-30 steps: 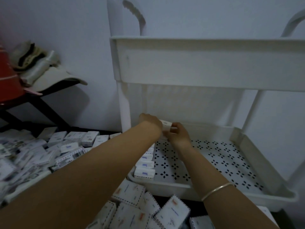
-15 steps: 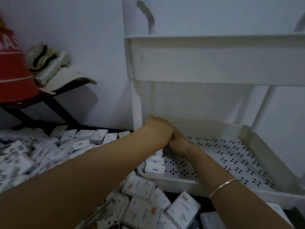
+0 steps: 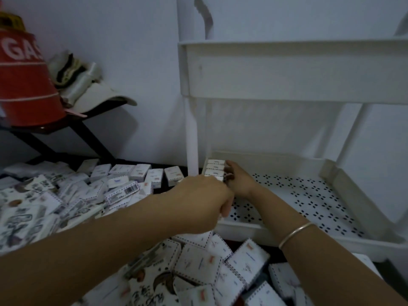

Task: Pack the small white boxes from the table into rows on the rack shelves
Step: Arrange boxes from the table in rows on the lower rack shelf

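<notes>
A row (image 3: 215,168) of small white card boxes stands in the back left corner of the lower shelf (image 3: 265,230), tight against its left wall. Each is a flat oblong set on a long edge, its long axis running left to right. They are packed face to face, so the row runs from the back wall toward the front.

The right hand (image 3: 239,182) lies on the shelf floor with its fingers (image 3: 229,171) fairly straight, pressing the right ends of the row. The left hand (image 3: 205,202) covers the front of the row with fingers curled under. Whether it grips a box cannot be told.

The rack (image 3: 191,140) is smooth white plastic. The lower shelf floor is pierced with small four-petal holes, and the upper shelf (image 3: 287,69) shows a plain wall.

More boxes (image 3: 198,261) with dashed borders lie jumbled on the dark counter (image 3: 276,253), pointing every way.

A thin metal bangle (image 3: 295,234) circles the right wrist. At far left stand a red cylinder (image 3: 24,85) and a pale cap (image 3: 99,98).
</notes>
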{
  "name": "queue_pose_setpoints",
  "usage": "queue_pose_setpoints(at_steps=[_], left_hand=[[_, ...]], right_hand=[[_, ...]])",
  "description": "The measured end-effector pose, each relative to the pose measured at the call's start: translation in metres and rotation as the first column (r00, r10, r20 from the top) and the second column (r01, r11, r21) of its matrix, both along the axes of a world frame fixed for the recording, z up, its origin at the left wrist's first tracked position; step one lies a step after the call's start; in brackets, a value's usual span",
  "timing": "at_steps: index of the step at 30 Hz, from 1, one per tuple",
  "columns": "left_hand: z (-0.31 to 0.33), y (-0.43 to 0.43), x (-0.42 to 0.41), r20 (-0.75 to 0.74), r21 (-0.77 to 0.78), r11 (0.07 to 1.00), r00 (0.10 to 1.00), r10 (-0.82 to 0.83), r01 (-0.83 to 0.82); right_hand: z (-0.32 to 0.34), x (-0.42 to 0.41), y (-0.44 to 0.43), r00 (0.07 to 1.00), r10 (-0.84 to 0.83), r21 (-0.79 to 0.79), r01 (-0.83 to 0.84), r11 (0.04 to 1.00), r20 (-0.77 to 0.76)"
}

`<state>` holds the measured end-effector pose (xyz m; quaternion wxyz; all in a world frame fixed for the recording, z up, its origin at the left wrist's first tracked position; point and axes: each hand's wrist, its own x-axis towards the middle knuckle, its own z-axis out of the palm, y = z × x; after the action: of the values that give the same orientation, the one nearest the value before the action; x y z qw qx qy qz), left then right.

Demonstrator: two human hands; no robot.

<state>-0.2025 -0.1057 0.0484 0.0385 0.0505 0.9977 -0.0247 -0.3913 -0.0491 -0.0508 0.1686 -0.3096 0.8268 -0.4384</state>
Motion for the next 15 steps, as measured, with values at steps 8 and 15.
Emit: queue_pose_setpoints(at_steps=[8, 15], left_hand=[[-0.008, -0.018, 0.027, 0.273, 0.071, 0.986, 0.948, -0.162, 0.148], [-0.017, -0.013, 0.034, 0.267, -0.045, 0.985, 0.953, -0.147, 0.164]], right_hand=[[0.022, 0.009, 0.024, 0.991, -0.108, 0.025, 0.110, 0.994, -0.074], [0.060, 0.064, 0.075, 0.957, -0.070, 0.015, 0.077, 0.997, -0.283]])
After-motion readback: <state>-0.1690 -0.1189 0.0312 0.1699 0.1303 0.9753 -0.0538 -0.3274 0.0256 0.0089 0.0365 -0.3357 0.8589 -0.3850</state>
